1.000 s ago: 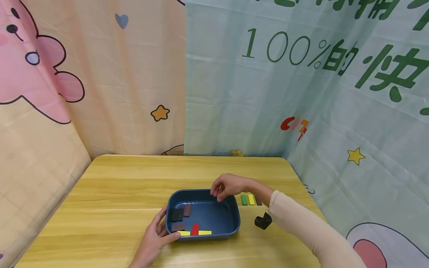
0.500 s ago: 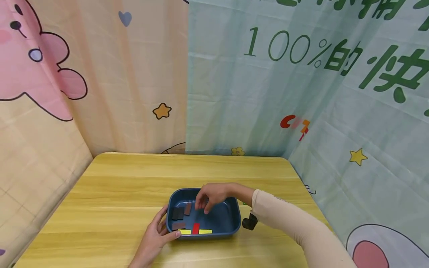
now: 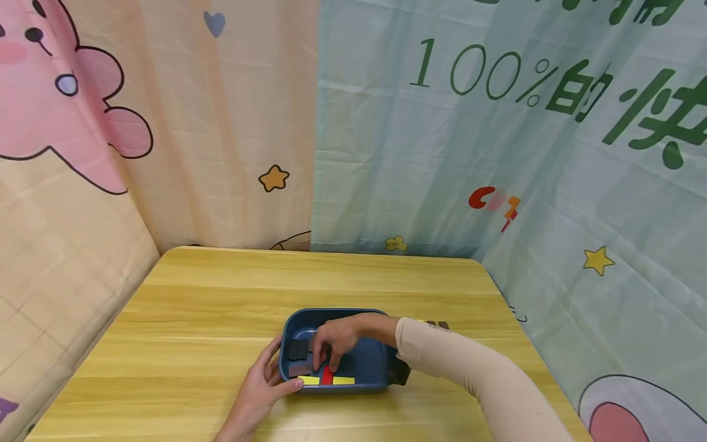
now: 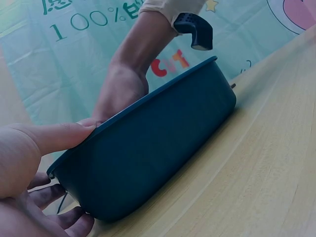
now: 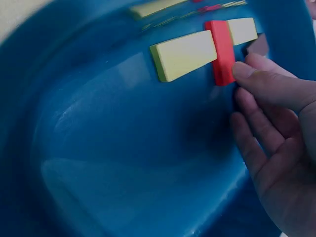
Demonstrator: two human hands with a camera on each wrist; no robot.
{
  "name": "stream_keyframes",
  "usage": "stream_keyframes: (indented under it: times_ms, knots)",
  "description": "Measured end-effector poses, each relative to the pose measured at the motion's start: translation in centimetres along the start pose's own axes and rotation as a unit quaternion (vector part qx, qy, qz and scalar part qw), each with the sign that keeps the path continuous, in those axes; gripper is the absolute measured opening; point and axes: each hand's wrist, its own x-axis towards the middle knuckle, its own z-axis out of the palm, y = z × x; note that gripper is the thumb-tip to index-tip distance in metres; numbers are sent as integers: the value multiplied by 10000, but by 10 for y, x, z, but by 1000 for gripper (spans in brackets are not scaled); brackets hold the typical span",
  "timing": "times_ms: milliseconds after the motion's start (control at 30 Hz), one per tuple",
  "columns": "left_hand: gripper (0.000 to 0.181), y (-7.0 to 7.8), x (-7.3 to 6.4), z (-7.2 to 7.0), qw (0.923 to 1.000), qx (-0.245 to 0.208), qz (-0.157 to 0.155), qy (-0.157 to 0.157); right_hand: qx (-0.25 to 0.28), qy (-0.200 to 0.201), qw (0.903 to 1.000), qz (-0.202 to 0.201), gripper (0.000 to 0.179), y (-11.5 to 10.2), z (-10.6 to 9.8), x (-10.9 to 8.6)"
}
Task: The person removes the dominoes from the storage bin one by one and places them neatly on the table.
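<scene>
A dark blue plastic basin (image 3: 342, 310) stands on the wooden table. My left hand (image 3: 261, 385) grips its near-left corner; in the left wrist view the thumb lies over the rim and the other fingers curl beneath it. My right hand (image 3: 338, 337) reaches down inside the basin. There, a red block (image 5: 220, 52) lies between two yellow blocks (image 5: 186, 55), and the right thumb tip is right at the red block's edge. The other right fingers are half bent, alongside the block. Two black blocks (image 3: 298, 349) and a brown block (image 3: 300, 371) lie at the basin's left.
More small blocks (image 3: 439, 325) lie on the table (image 3: 232, 307) right of the basin, partly hidden by my right sleeve (image 3: 458, 356). A black wrist camera (image 3: 399, 372) hangs under that sleeve near the basin's right rim. Printed curtains (image 3: 375, 159) stand behind the table.
My right hand has moved from above the basin's far-right rim to the left and down to the red block. The left hand has stayed on the basin. The head view has shifted slightly.
</scene>
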Motion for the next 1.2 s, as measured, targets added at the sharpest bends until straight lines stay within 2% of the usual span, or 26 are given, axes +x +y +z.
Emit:
stream_keyframes:
  times_ms: [133,333,633,767,933,1067,1200]
  knots:
    - [94,-1,-1,-1,10000,-66,19,-26,-389,-53,9992,70,28,1,4,7]
    - [94,0,0,-2,9998,-161,42,-66,-1074,-2,9941,173,16,-3,7,13]
    - [93,0,-1,-4,9998,-145,37,-103,-1287,17,9916,139,15,-7,8,11]
    - [93,-2,1,-4,9996,-214,33,-179,-1129,94,9934,165,21,-4,8,7]
    - [93,-2,1,-3,9995,-264,13,-166,-541,338,9977,211,23,-1,5,-3]
    - [94,0,0,-2,9999,-136,-51,-34,-206,730,9967,272,21,0,-1,-14]
    - [93,1,0,-1,9999,55,-96,35,189,1273,9907,441,19,2,-5,-29]
